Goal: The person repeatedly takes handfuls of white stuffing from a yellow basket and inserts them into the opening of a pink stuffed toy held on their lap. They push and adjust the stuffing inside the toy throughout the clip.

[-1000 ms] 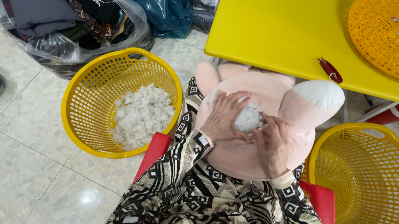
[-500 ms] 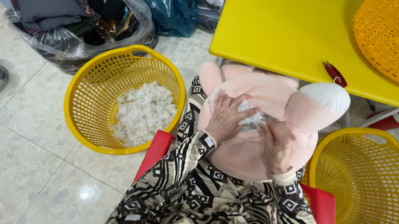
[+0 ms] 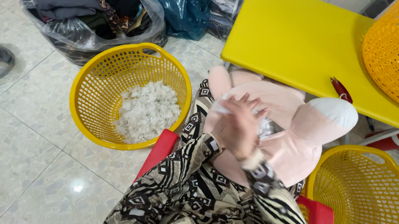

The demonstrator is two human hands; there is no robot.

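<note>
Seemingly soft and light: pink plush toy (image 3: 297,134) on the lap below the yellow worktop's (image 3: 285,43) near edge, white stuffing (image 3: 267,127) at its opening, right hand (image 3: 239,124) fingers spread over it, left hand hidden, best gripped by loose fabric.

Both hands (image 3: 238,127) overlapped on a pink plush toy (image 3: 292,133) in the lap; white stuffing (image 3: 147,110) filled the yellow basket (image 3: 85,84).
</note>
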